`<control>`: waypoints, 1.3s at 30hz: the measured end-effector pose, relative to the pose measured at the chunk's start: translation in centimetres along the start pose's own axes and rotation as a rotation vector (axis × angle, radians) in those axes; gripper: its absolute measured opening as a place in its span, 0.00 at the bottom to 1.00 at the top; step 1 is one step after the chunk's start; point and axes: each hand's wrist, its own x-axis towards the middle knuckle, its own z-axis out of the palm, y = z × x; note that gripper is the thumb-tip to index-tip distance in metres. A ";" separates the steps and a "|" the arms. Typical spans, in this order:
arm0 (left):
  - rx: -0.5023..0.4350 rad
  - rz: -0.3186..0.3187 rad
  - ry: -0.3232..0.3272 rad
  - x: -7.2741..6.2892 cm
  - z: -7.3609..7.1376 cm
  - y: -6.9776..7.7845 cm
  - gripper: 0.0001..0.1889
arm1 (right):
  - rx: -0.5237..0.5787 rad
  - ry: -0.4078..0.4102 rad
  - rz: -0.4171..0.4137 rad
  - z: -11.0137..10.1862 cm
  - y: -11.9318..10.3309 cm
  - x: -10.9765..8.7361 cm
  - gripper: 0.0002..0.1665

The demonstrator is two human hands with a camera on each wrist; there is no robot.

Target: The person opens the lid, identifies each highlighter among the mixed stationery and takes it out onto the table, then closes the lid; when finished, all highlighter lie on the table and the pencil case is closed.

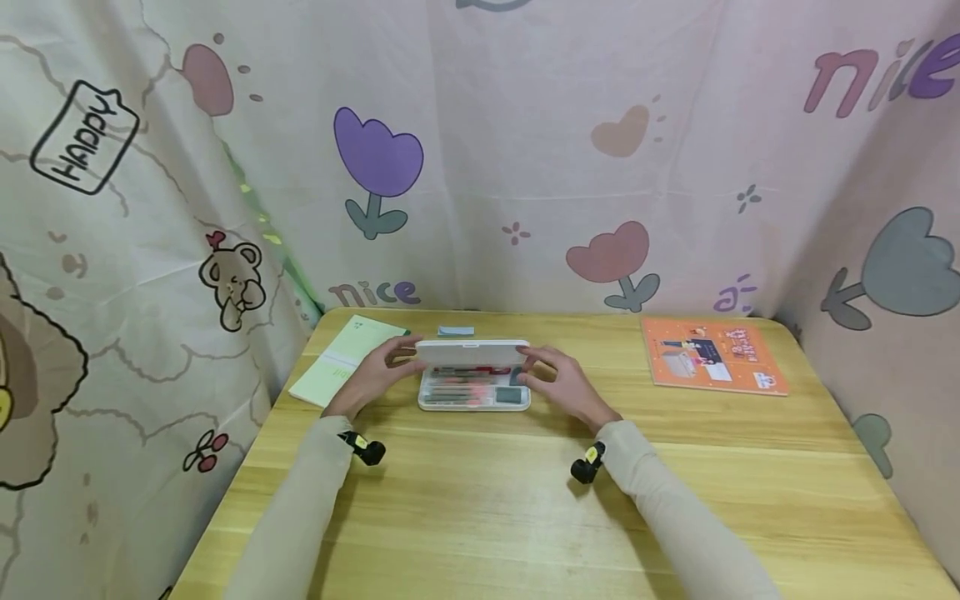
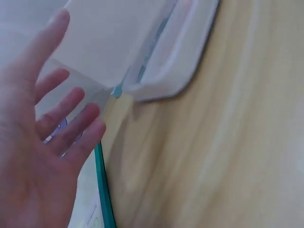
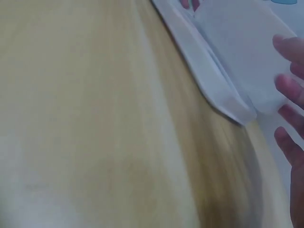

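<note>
White pencil case [image 1: 472,353] sits between left hand [image 1: 377,372] and right hand [image 1: 564,385], fingers spread apart.

- Here's the wooden table [image 1: 480,508], pale yellow, grain running crosswise!
- Centre, towards the back: the white case [image 1: 468,407], sitting there, lid raised!
- Over on the left, a light-green book [image 1: 330,364], lying aslant!
- Behind the case, a small pale-blue item [image 1: 456,332]!
- Far right, an orange book [image 1: 716,356], flat!
</note>
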 end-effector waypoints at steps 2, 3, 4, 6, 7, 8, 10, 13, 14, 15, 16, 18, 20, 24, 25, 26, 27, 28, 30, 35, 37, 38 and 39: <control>0.000 0.003 0.037 -0.5 0.0 -0.2 0.36 | 0.003 0.020 -0.010 0.1 -0.1 0.5 0.35; 0.010 0.005 0.055 -0.7 0.0 -0.3 0.34 | 0.001 0.027 -0.016 0.1 0.0 0.7 0.35; 0.017 0.010 0.070 -0.8 0.1 -0.2 0.31 | 0.002 0.030 -0.018 0.1 0.0 0.8 0.36; 0.049 0.031 0.092 -1.0 0.4 -0.1 0.25 | 0.000 0.030 -0.020 0.3 0.1 1.1 0.38; 0.079 0.054 0.091 -0.9 0.6 0.0 0.22 | -0.003 0.027 -0.019 0.3 0.2 1.1 0.38; 0.111 0.071 0.089 -0.9 0.8 0.1 0.19 | -0.003 0.020 -0.018 0.4 0.3 1.2 0.39; 0.191 0.115 0.061 -0.6 1.4 0.3 0.15 | -0.005 0.007 -0.014 0.5 0.5 1.2 0.40; 0.334 0.165 0.005 -0.1 2.1 0.7 0.13 | -0.047 -0.022 -0.011 0.5 0.7 1.3 0.42; 0.373 0.170 -0.010 0.0 2.3 0.9 0.13 | -0.072 -0.037 -0.013 0.4 0.7 1.3 0.43; 0.417 0.178 -0.021 0.1 2.4 1.0 0.13 | -0.099 -0.056 -0.012 0.4 0.7 1.3 0.44; 0.460 0.183 -0.028 0.2 2.6 1.2 0.13 | -0.127 -0.080 -0.009 0.4 0.7 1.3 0.46; 0.543 0.182 -0.033 0.3 2.7 1.5 0.12 | -0.187 -0.139 0.001 0.4 0.6 1.3 0.49; 0.636 0.191 -0.038 0.5 2.9 1.9 0.11 | -0.230 -0.194 0.011 0.4 0.6 1.2 0.53; 0.761 0.199 -0.055 0.7 3.2 2.8 0.10 | -0.284 -0.250 0.028 0.4 0.5 1.2 0.55; 0.779 0.203 -0.060 0.8 3.3 3.0 0.09 | -0.290 -0.254 0.027 0.4 0.5 1.2 0.55; 0.793 0.206 -0.064 0.8 3.4 3.2 0.09 | -0.297 -0.256 0.023 0.4 0.4 1.3 0.55; 0.799 0.204 -0.067 0.8 3.4 3.3 0.09 | -0.306 -0.258 0.015 0.3 0.3 1.3 0.55; 0.806 0.203 -0.068 0.8 3.5 3.4 0.10 | -0.312 -0.261 0.007 0.3 0.2 1.3 0.55; 0.815 0.201 -0.069 0.8 3.6 3.5 0.10 | -0.324 -0.270 -0.006 0.3 0.0 1.4 0.54; 0.822 0.175 -0.072 0.7 3.8 3.7 0.10 | -0.346 -0.296 -0.022 0.1 -0.4 1.6 0.56; 0.858 0.171 -0.072 0.7 4.0 4.0 0.09 | -0.359 -0.303 -0.027 0.0 -0.4 1.7 0.56; 0.892 0.168 -0.074 0.7 4.1 4.2 0.09 | -0.365 -0.305 -0.027 0.0 -0.4 1.8 0.57; 0.934 0.166 -0.076 0.6 4.2 4.5 0.09 | -0.370 -0.307 -0.031 -0.1 -0.3 1.8 0.57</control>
